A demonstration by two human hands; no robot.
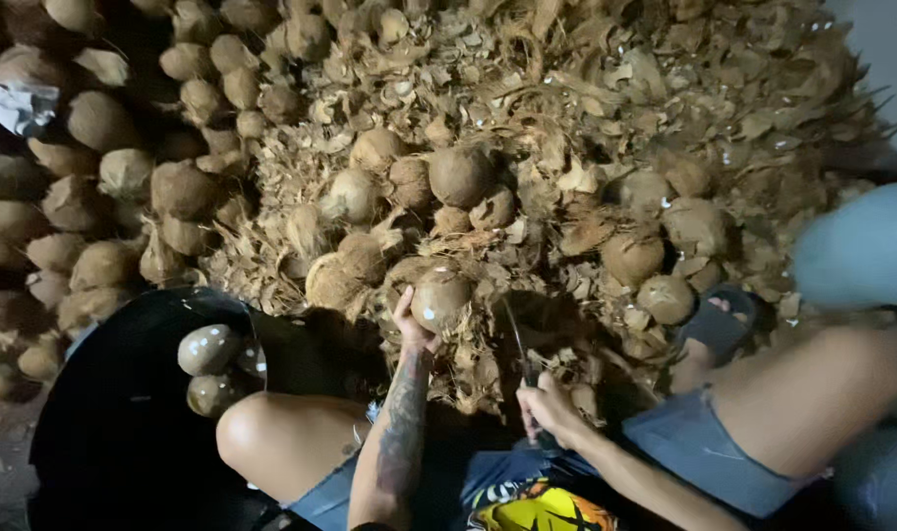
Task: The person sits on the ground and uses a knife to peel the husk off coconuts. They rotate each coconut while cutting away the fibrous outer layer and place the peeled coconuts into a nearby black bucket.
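Note:
My left hand (pixel 412 326) grips a brown husked coconut (pixel 440 298) from below, at the near edge of a big pile of coconuts (pixel 370 187). My right hand (pixel 547 405) is closed around the handle of a knife (pixel 517 339) whose thin blade points up toward the pile, just right of the held coconut. I sit with both knees spread, and a sandalled foot (pixel 719 320) rests among the husk scraps.
A black tub (pixel 124 393) at my left knee holds two peeled, paler coconuts (pixel 210 349). Dry husk and shell scraps (pixel 665 88) cover the ground ahead and right. More whole coconuts are stacked at the left (pixel 75 197). A grey-blue rounded object (pixel 861 251) is at far right.

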